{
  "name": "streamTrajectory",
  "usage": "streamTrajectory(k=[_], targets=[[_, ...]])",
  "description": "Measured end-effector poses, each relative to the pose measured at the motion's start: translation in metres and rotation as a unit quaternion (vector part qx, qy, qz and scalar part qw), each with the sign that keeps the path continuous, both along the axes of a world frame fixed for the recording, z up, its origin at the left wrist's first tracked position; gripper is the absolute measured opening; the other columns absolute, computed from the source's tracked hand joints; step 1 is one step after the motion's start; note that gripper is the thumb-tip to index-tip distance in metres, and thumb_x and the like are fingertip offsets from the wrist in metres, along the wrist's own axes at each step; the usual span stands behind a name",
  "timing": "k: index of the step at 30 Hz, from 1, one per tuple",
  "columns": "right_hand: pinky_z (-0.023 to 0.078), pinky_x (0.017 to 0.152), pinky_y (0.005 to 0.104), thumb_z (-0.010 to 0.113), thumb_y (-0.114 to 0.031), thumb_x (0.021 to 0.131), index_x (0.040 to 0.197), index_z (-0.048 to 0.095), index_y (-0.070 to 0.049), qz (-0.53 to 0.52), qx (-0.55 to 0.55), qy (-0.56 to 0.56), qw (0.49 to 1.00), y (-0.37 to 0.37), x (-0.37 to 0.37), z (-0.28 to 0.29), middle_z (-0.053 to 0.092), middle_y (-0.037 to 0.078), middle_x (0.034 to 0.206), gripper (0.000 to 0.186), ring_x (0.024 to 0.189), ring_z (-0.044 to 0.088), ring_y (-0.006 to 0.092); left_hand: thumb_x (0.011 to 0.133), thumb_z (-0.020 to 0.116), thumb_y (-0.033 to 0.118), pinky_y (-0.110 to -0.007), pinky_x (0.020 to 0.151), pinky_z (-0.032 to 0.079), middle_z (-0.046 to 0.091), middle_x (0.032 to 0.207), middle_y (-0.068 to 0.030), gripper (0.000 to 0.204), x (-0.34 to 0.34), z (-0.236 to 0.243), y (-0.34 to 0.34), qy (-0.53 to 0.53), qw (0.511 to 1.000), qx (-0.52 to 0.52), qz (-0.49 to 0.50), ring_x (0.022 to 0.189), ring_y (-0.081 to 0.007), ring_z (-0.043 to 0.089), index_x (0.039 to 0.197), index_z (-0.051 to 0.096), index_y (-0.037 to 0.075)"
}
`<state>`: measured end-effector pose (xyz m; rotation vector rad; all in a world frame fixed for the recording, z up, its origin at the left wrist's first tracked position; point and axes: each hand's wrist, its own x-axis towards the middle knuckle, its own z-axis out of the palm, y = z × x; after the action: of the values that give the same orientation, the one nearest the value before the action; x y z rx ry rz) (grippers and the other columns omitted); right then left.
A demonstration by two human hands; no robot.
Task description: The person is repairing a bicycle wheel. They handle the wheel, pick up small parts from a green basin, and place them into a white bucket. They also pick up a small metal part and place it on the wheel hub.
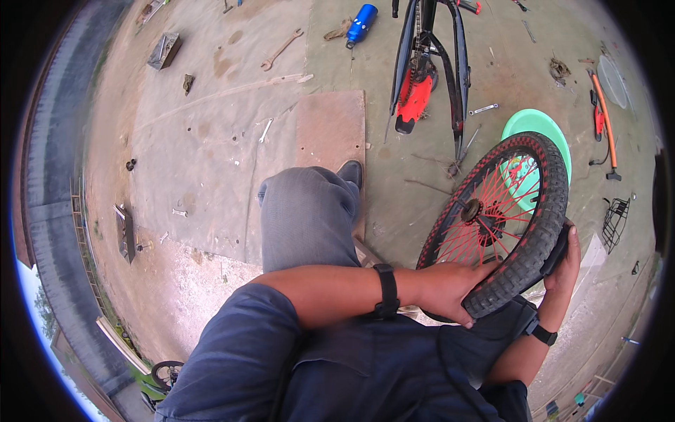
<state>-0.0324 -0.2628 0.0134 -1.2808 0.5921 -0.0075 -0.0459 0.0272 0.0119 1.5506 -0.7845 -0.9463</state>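
Observation:
A bicycle wheel (550,190) with a knobby black tyre, a red-checked sidewall and red spokes leans upright at my right side. My left hand (455,287) is closed around the near lower part of its tyre and rim, with the arm reaching across my body. On the tyre's outer side, my right hand (564,261) is closed on a smooth black piece (555,251) pressed against the tread. What that piece is, I cannot make out, and some right fingers are hidden. Behind the wheel lies a light green basin (536,121), partly covered by it.
Ahead stands a dark bicycle frame (458,84) with a red chain guard (415,100). A blue bottle (362,26), a large wrench (282,49) and smaller spanners (266,130) lie on the ground. An orange-handled pump (606,123) and a black wire rack (616,224) lie at right.

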Motion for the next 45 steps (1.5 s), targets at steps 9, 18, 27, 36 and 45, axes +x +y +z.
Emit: streamTrajectory(k=[9, 18, 27, 36, 45], targets=[[0.037, 0.048, 0.024, 0.051, -0.045, 0.105, 0.116, 0.056, -0.002, -0.015, -0.046, -0.006, 0.999, 0.0, 0.001, 0.003, 0.044, 0.0, 0.069, 0.044, 0.052, 0.041, 0.0088, 0.067, 0.088, 0.026, -0.047, 0.096, 0.049, 0.061, 0.122, -0.0294, 0.113, 0.0, -0.001, -0.002, 0.012, 1.0, 0.008, -0.008, 0.113, -0.0458, 0.06, 0.154, 0.02, 0.0], [0.04, 0.049, 0.0269, 0.05, -0.044, 0.105, 0.114, 0.055, -0.003, -0.031, -0.05, -0.039, 0.998, -0.002, 0.001, 0.002, 0.043, 0.0, 0.068, 0.042, 0.05, 0.043, 0.01, 0.069, 0.086, 0.028, -0.047, 0.093, 0.051, 0.063, 0.118, -0.0284, 0.109, 0.003, 0.004, 0.0, 0.009, 1.0, 0.014, -0.011, 0.109, -0.0458, 0.063, 0.153, 0.022, 0.001], [0.04, 0.046, 0.0259, 0.05, -0.04, 0.106, 0.11, 0.055, -0.004, -0.025, -0.069, -0.035, 0.997, 0.006, 0.002, 0.006, 0.044, 0.001, 0.067, 0.037, 0.05, 0.043, 0.0101, 0.072, 0.086, 0.029, -0.047, 0.096, 0.05, 0.058, 0.127, -0.03, 0.108, 0.003, 0.0, -0.002, 0.024, 0.997, 0.056, -0.043, 0.114, -0.0455, 0.061, 0.153, 0.021, -0.001], [0.038, 0.047, 0.0264, 0.054, -0.036, 0.105, 0.109, 0.057, -0.003, -0.029, -0.037, -0.05, 0.998, 0.004, -0.002, 0.0, 0.048, 0.003, 0.067, 0.034, 0.05, 0.043, 0.012, 0.074, 0.085, 0.033, -0.043, 0.099, 0.048, 0.059, 0.131, -0.0263, 0.106, 0.002, -0.004, -0.003, 0.012, 0.999, 0.031, -0.039, 0.118, -0.0411, 0.06, 0.154, 0.022, 0.001], [0.037, 0.05, 0.0264, 0.053, -0.042, 0.104, 0.112, 0.057, -0.002, -0.017, -0.093, -0.008, 0.995, 0.001, -0.001, -0.001, 0.048, 0.003, 0.069, 0.041, 0.053, 0.045, 0.0123, 0.078, 0.082, 0.041, -0.039, 0.101, 0.048, 0.06, 0.132, -0.0251, 0.109, 0.012, 0.009, -0.003, 0.065, 0.996, 0.034, -0.042, 0.12, -0.0365, 0.062, 0.156, 0.017, -0.001]])
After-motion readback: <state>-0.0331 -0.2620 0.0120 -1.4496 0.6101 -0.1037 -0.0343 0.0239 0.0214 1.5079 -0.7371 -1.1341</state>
